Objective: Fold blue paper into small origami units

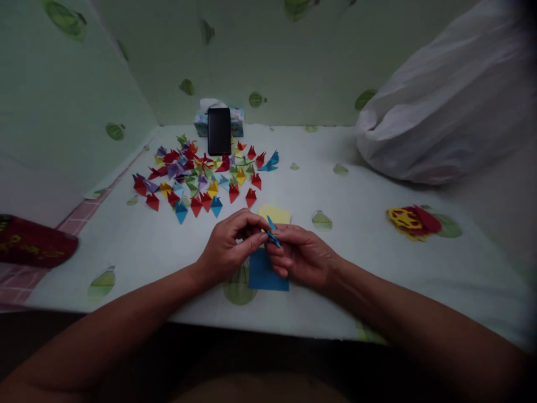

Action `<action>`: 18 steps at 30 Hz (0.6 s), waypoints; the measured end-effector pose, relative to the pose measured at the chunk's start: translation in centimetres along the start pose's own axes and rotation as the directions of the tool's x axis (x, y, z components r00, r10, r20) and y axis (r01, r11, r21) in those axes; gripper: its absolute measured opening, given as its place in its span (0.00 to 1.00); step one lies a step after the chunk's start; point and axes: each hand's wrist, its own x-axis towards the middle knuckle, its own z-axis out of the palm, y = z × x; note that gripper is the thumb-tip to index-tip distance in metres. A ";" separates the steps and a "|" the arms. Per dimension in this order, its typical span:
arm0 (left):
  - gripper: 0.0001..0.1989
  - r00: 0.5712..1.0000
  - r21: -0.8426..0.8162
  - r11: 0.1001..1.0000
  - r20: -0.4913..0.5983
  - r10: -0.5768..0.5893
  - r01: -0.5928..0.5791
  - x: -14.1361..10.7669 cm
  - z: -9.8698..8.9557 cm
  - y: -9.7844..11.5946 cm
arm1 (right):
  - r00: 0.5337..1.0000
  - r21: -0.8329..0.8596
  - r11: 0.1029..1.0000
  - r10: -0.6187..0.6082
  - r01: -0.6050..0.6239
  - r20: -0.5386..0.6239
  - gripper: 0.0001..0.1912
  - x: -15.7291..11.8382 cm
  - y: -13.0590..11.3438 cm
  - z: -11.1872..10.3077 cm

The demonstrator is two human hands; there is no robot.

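Note:
Between my two hands is a small blue folded paper piece (274, 239), narrow and pointed, likely part of a paper crane. My left hand (235, 238) pinches it from the left with thumb and forefinger. From the right, my right hand (304, 254) grips it between thumb and curled fingers. Directly below lies a flat blue paper square (268, 273), partly covered by my right fingers. A yellow paper (274, 212) shows just behind the hands. Further back on the left, several folded paper cranes (205, 200) in red, yellow, purple, green and blue lie in a loose group.
A black phone (218, 131) leans upright against a tissue box (238, 121) at the back. A large white plastic bag (436, 106) bulges in from the right. Red and yellow cut-out pieces (413, 221) lie on the right; a dark red object (37, 242) sits far left.

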 end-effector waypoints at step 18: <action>0.08 0.953 0.130 0.944 0.019 0.302 -0.302 0.1 -0.2 0.0 | 1.000 0.026 0.999 0.022 -0.022 -0.004 0.08 -0.2 0.0 0.3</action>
